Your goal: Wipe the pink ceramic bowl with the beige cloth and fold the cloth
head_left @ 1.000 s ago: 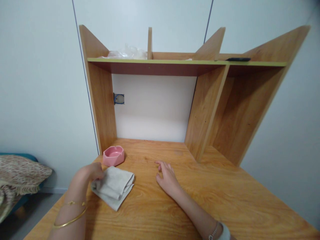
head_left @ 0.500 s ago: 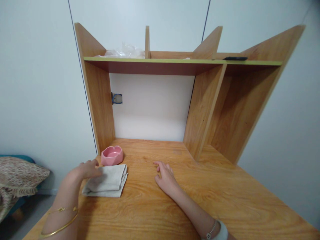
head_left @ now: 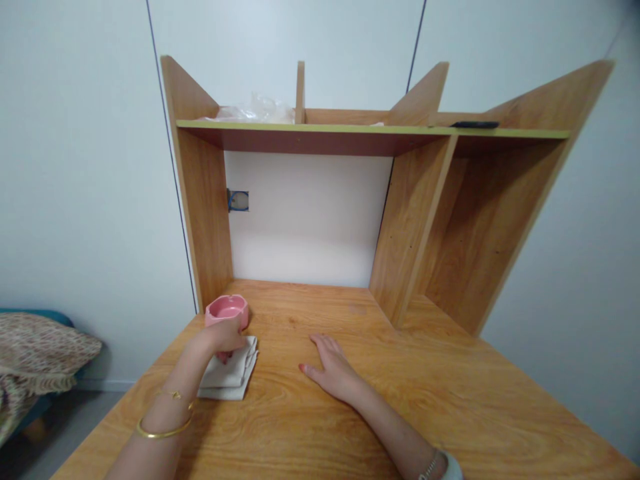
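The fingers of the left hand (head_left: 223,333) bend down onto the grey cloth (head_left: 225,385); whether they pinch it or only press, I cannot tell. The cloth lies folded on the desk (head_left: 360,433), near its left edge and towards the back left corner. Just behind it, partly hidden by the hand, stands a pink ashtray (head_left: 227,307). The right hand (head_left: 334,371) lies palm down near the middle of the desk, its fingers close together and the thumb spread away. A gold bangle (head_left: 164,435) circles the left arm (head_left: 180,380). Along the desk's back edge rises a wooden shelf (head_left: 320,141), with crumpled clear plastic (head_left: 263,110) on top towards the left end and a dark flat thing (head_left: 475,125) towards the right
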Motion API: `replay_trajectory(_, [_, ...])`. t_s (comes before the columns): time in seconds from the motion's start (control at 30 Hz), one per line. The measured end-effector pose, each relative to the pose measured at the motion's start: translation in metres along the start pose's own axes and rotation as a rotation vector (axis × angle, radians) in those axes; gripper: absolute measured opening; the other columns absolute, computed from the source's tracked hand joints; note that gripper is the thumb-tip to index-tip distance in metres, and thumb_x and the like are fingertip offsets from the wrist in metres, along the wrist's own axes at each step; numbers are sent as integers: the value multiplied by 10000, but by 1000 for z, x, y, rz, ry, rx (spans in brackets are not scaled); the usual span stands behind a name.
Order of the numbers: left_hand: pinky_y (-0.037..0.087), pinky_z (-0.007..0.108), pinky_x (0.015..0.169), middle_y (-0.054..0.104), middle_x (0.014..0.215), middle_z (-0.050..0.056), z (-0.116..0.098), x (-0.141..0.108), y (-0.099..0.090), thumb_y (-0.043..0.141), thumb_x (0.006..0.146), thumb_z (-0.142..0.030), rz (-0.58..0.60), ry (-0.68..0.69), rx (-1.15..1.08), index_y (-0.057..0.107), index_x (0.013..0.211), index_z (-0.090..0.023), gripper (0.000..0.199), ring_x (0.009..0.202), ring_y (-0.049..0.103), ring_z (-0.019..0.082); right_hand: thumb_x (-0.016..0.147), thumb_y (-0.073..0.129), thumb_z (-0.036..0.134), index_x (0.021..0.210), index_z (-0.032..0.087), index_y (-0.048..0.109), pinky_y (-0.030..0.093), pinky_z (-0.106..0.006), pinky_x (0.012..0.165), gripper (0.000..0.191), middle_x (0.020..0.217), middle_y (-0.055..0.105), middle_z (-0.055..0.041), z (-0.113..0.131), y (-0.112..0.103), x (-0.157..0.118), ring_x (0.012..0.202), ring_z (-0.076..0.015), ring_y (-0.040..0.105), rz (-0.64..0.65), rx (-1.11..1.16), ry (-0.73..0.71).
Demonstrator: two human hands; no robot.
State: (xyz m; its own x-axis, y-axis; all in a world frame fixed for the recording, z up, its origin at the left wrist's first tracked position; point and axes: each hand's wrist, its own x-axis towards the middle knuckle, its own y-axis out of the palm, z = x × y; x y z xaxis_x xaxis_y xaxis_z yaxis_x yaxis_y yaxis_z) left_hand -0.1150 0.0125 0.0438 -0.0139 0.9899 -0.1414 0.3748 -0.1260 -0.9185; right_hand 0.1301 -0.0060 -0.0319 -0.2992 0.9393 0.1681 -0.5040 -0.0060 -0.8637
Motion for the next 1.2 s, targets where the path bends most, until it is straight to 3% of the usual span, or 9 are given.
replay_trajectory(0.13, [388,216,402,441,349,-56,7,4,11,471,707,-220,96,1,0,503,715,-177,54,391,531,160,759,480,485,1314,98,333,163,-405,1044,692,1379,328,-151,1,0,-1,1288,-261,231,62,-15,32])
replay_trajectory(0.53, [386,222,439,602,548,32,6,7,18,354,831,-299,-67,46,71,519,829,-150,223,389,547,144,788,441,449,1323,26,308,131,-393,1063,695,1393,297,-165,6,-5,-2,1300,-276,199,106,-22,60])
replay_trajectory(0.8, [405,255,670,645,930,110,3,15,27,392,835,-283,-192,202,149,568,811,-142,226,793,611,191,786,438,454,1332,62,300,119,-388,1063,686,1392,309,-145,6,-4,-1,1306,-250,189,107,-6,76])
replay_trajectory(1.2, [388,262,619,646,878,110,6,17,32,374,857,-332,-182,201,176,599,797,-133,307,732,607,189,791,428,460,1331,64,305,115,-386,1061,681,1394,302,-149,6,-4,-1,1302,-255,200,108,-11,75])
